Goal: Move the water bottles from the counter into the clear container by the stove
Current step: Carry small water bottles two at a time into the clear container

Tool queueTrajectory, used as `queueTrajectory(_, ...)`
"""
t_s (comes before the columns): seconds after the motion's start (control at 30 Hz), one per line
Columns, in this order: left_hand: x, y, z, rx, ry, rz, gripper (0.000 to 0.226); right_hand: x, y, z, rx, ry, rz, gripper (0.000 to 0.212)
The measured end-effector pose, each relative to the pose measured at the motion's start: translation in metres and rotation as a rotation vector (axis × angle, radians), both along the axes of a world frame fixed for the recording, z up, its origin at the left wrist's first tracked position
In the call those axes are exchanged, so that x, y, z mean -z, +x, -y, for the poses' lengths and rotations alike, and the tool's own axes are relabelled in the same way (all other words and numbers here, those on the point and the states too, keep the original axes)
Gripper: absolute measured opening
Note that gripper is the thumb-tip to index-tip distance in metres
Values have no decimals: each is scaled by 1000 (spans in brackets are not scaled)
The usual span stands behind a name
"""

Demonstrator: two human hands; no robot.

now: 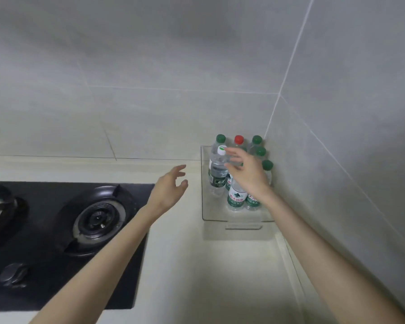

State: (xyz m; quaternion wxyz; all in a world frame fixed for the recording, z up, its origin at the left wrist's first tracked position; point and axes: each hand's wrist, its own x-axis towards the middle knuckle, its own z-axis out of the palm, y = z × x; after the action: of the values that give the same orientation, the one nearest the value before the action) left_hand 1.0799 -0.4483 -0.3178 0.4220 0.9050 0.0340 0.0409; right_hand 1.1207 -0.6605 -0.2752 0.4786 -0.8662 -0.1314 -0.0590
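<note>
Head view: left hand (169, 191) slack beside clear container (203, 202), right hand (246, 174) slack over water bottles (216, 170).

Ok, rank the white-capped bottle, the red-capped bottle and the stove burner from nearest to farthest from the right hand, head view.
1. white-capped bottle: at the fingertips of the right hand, left side of the container.
2. red-capped bottle: behind the hand, back row.
3. stove burner: far left, beyond the left hand.

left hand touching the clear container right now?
Apart. The head view shows a strip of bare counter between the fingertips of the left hand and the left wall of the clear container.
</note>
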Motion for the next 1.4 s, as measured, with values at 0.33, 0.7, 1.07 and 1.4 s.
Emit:
queueTrajectory(0.33,-8,-104,-56,-220,-113,35,44,20,-55,-87,-298,-12,-91,37)
queueTrajectory(0.7,-16,-252,-141,-597,-130,35,42,23,-150,-212,-698,-113,-110,35)
queueTrajectory(1.07,-28,-453,-267,-907,-134,83,37,9,-306,-381,-1091,-175,-36,35)
queueTrajectory(1.4,-41,-639,-362,-1190,-221,171,39,1,-478,-543,-1367,-182,44,33)
